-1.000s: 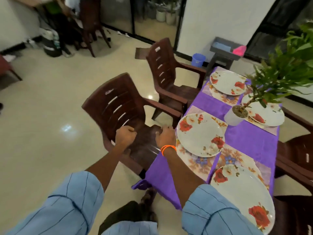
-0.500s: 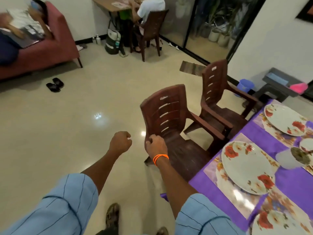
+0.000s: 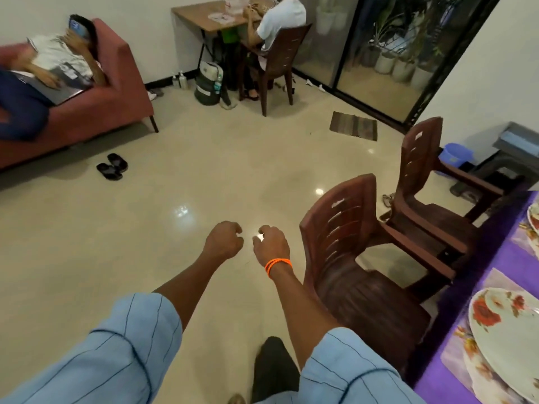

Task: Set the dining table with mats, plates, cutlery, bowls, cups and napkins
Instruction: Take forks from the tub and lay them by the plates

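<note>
A wide stretch of glossy cream floor (image 3: 180, 199) fills the middle of the frame, open from the hands up to the sofa and the far desk. At centre, the left hand (image 3: 223, 242) is curled into a loose fist holding nothing. The right hand (image 3: 271, 243), with an orange band (image 3: 278, 265) at the wrist, hangs with fingers loosely curled, also holding nothing; it is just left of the nearer chair's back without touching it.

The counter (image 3: 493, 290) shows only as a strip along the right edge, draped in purple cloth, its near edge running diagonally toward the lower right corner. Two brown plastic armchairs stand against that edge: the nearer chair (image 3: 350, 258) at centre right and the farther chair (image 3: 423, 170) above it, close together.

On the counter, two plates are in view: one white plate (image 3: 507, 330) with red flowers at lower right, resting on a floral mat (image 3: 463, 345), and a sliver of a second plate (image 3: 534, 214) at the right edge.

A red sofa (image 3: 87, 112) with a person lying on it sits at upper left, one pair of black sandals (image 3: 112, 166) on the floor before it. At top centre a person sits on a third brown chair (image 3: 280, 59) at a wooden desk (image 3: 204, 18). A striped doormat (image 3: 353, 129) lies by the glass doors at upper right.
</note>
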